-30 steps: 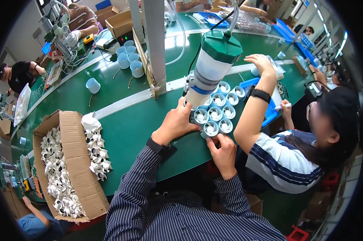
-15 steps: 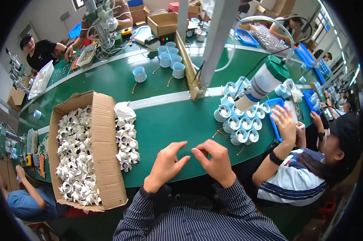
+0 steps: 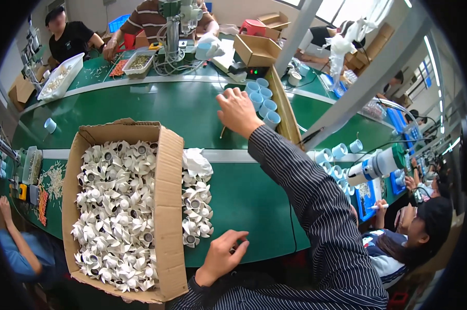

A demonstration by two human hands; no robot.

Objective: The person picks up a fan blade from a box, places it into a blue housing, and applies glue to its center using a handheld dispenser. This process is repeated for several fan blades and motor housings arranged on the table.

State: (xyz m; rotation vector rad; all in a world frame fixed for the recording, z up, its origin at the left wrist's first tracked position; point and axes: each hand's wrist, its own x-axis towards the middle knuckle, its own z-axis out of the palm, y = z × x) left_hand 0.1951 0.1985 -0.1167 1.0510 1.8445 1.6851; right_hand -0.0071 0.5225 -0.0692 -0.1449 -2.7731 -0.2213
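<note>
My right hand (image 3: pixel 238 111) reaches far across the green table, beside several light-blue cups (image 3: pixel 268 107). Its fingers curl downward and hide what is under them; a thin brown wire (image 3: pixel 222 132) sticks out just below the hand. My left hand (image 3: pixel 222 257) hovers at the near table edge, its thumb and index finger apart and nothing visible between them. To its left, white finned parts (image 3: pixel 197 206) lie in a row beside a cardboard box (image 3: pixel 170 217). More of these white finned parts (image 3: pixel 114 206) fill the box.
A wooden rail (image 3: pixel 288 111) and a slanting grey post (image 3: pixel 370 77) stand past the cups. A hanging white-and-green cylinder tool (image 3: pixel 374 166) is at right, near more blue cups (image 3: pixel 339 151). Other people sit around the table. A lone cup (image 3: pixel 50 125) stands far left.
My right hand has gone from near my left hand out to the far cups. My left hand has dropped toward the table edge. The view has turned, shifting the box and cups.
</note>
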